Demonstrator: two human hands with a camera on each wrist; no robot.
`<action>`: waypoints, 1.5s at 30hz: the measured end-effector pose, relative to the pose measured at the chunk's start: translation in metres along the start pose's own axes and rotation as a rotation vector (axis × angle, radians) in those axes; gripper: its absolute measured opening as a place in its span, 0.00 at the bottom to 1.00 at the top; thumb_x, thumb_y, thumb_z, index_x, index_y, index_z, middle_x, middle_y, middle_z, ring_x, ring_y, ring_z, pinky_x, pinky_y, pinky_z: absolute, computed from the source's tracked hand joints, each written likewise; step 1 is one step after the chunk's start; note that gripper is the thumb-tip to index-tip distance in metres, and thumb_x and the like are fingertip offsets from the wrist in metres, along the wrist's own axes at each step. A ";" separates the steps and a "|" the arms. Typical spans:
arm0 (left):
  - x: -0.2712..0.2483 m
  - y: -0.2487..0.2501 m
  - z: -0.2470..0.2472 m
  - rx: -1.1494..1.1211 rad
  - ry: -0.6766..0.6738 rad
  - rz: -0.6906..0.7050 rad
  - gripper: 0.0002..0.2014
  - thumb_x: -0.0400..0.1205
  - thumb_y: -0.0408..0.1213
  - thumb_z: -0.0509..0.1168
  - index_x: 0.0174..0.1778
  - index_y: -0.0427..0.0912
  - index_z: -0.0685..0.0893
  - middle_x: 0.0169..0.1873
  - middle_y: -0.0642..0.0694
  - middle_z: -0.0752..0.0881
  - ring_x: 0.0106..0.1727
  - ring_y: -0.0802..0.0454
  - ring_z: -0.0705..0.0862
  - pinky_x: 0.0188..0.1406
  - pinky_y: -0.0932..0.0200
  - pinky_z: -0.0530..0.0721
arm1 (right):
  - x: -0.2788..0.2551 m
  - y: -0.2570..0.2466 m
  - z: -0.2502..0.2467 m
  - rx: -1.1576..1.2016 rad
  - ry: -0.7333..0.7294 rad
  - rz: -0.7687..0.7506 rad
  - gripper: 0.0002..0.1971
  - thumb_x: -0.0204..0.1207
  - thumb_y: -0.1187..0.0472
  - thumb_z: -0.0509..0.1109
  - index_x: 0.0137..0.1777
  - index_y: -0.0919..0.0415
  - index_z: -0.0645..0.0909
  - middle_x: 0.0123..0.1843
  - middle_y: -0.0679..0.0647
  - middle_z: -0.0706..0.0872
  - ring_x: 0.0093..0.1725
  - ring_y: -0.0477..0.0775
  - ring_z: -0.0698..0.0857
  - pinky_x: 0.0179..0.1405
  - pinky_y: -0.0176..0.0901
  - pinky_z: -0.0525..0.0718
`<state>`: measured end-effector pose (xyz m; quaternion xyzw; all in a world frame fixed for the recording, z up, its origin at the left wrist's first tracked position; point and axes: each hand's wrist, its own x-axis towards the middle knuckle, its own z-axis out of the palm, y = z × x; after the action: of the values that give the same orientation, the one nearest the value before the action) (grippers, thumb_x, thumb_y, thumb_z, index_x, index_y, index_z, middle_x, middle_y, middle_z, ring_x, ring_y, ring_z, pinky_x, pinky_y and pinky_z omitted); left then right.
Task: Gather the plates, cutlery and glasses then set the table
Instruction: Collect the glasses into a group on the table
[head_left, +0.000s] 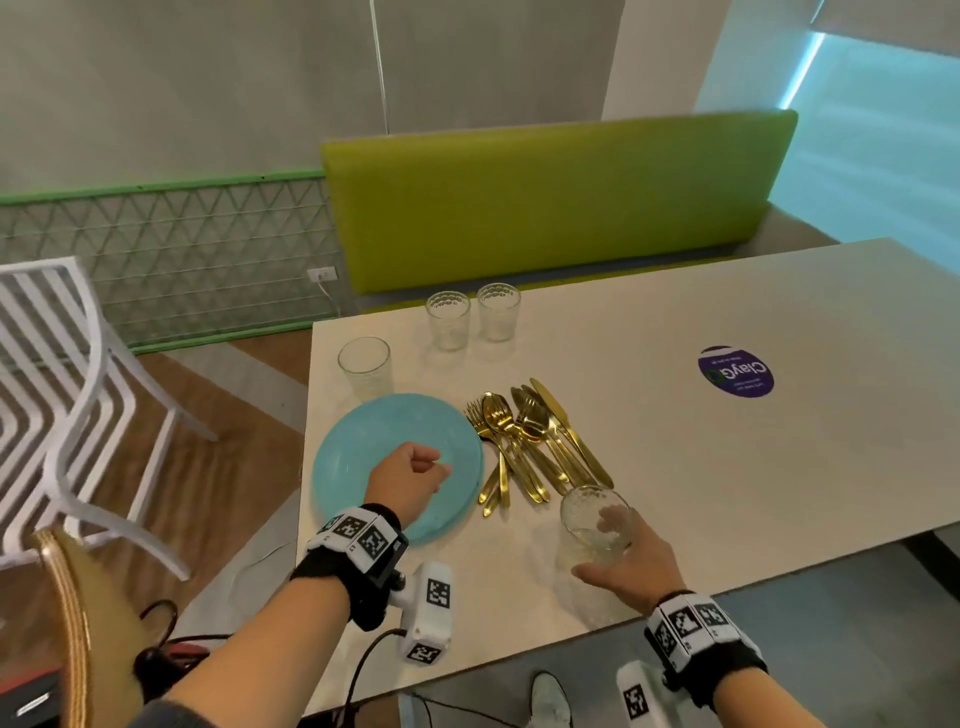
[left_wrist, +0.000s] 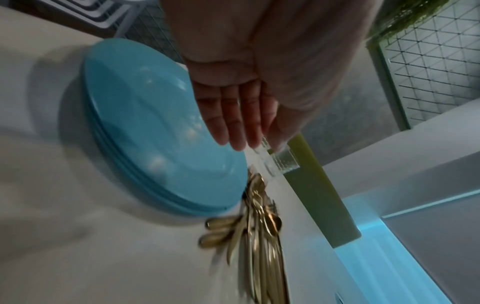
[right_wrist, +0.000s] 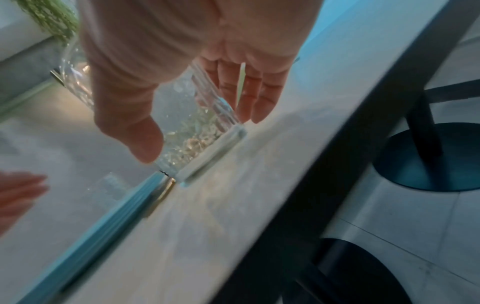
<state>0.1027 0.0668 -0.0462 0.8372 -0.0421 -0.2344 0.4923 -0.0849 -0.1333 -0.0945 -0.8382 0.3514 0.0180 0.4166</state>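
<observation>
Right hand (head_left: 631, 564) grips a textured glass (head_left: 595, 525) standing on the table (head_left: 727, 467). Left hand (head_left: 408, 475), fingers relaxed and empty, hovers over the blue plates (head_left: 363, 452).

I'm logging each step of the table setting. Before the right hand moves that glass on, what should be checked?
1. Right hand has a grip on the glass: ok, thumb and fingers on opposite sides.
2. Glass upright: ok.
3. Glass base off the table: cannot tell.
4. Left hand free, above the blue plates: ok.
5. Gold cutlery beside the glass, touching or apart: cannot tell.
</observation>
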 end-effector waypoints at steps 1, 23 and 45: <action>0.009 -0.002 -0.005 -0.003 0.033 -0.025 0.13 0.77 0.37 0.70 0.56 0.41 0.79 0.48 0.44 0.84 0.48 0.47 0.84 0.59 0.49 0.83 | 0.004 -0.005 -0.003 -0.002 -0.002 -0.016 0.40 0.55 0.54 0.85 0.68 0.55 0.73 0.60 0.49 0.83 0.57 0.50 0.81 0.55 0.37 0.77; 0.190 0.010 -0.042 0.024 0.436 -0.227 0.46 0.58 0.44 0.82 0.72 0.38 0.70 0.67 0.42 0.79 0.68 0.40 0.78 0.68 0.46 0.76 | 0.272 -0.134 -0.046 -0.067 -0.081 -0.164 0.39 0.57 0.55 0.85 0.69 0.57 0.74 0.62 0.52 0.84 0.60 0.53 0.82 0.56 0.35 0.73; 0.215 0.051 0.039 0.164 0.052 0.004 0.41 0.64 0.36 0.81 0.72 0.40 0.70 0.67 0.45 0.79 0.61 0.57 0.76 0.52 0.71 0.68 | 0.303 -0.140 -0.008 -0.142 -0.236 -0.172 0.39 0.56 0.55 0.85 0.68 0.55 0.73 0.64 0.50 0.82 0.63 0.52 0.81 0.59 0.37 0.77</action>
<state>0.2849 -0.0552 -0.0948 0.8804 -0.0501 -0.2073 0.4237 0.2257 -0.2567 -0.0911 -0.8846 0.2249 0.1054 0.3948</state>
